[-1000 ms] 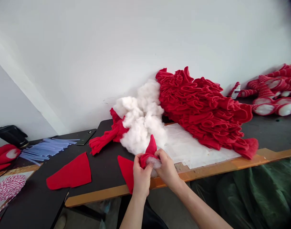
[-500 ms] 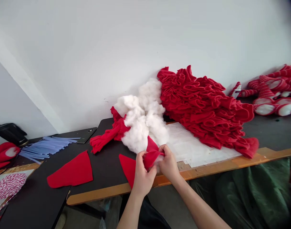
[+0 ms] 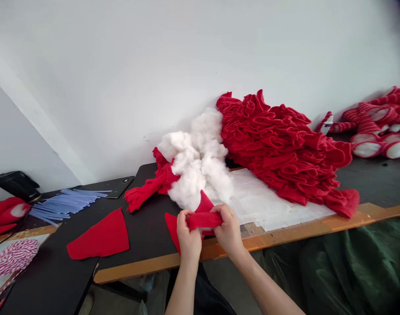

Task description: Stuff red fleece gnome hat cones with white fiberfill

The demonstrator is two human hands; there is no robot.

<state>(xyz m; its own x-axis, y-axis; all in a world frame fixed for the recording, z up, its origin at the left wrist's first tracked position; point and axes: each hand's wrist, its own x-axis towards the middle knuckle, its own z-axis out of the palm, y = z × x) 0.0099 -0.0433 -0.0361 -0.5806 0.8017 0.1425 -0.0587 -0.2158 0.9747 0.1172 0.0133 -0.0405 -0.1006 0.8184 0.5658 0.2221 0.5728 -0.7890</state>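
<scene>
A small pointed red felt hat is stretched between both hands, its tip pointing away and its rim folded over in a band. My left hand pinches the left end of that rim; my right hand grips the right end. A bit of white stuffing shows at the opening under the band. Just beyond the tip lies a heap of white stuffing. Partly hidden behind my left hand, a red felt piece lies at the table edge.
A big pile of red felt pieces leans on the wall at right. Left are a flat red felt piece, blue strips, a phone and red-white twine. Striped stuffed pieces and a small bottle stand far right.
The hat's rim, bunched up with stuffing showing earlier, is now pulled out into a straight folded band. My hands have moved apart, the left one leftward.
</scene>
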